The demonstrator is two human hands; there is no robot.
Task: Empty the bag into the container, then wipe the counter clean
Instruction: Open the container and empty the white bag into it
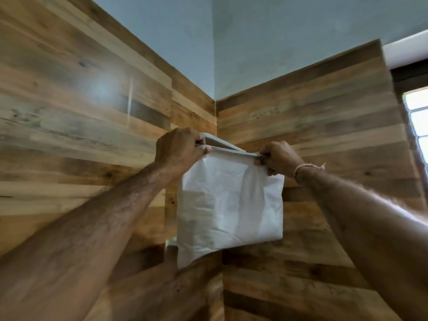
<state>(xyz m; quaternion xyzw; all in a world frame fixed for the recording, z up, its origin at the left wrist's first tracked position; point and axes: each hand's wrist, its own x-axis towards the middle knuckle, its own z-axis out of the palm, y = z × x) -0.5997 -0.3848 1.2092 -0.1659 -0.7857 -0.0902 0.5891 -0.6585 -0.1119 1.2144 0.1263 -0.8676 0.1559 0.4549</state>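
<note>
A white plastic bag (229,205), bulging with white contents in its lower half, hangs in the air in front of a wood-panelled wall corner. My left hand (179,149) grips the bag's top edge at its left end. My right hand (278,158) grips the same edge at its right end, and the top is stretched taut between them. A thread band sits on my right wrist. Both arms are raised. No container or counter is in view.
Wood-plank walls (81,112) meet in a corner behind the bag, with pale blue wall above. A white flat object (217,141) shows just behind the bag's top. A bright window (416,117) is at the far right.
</note>
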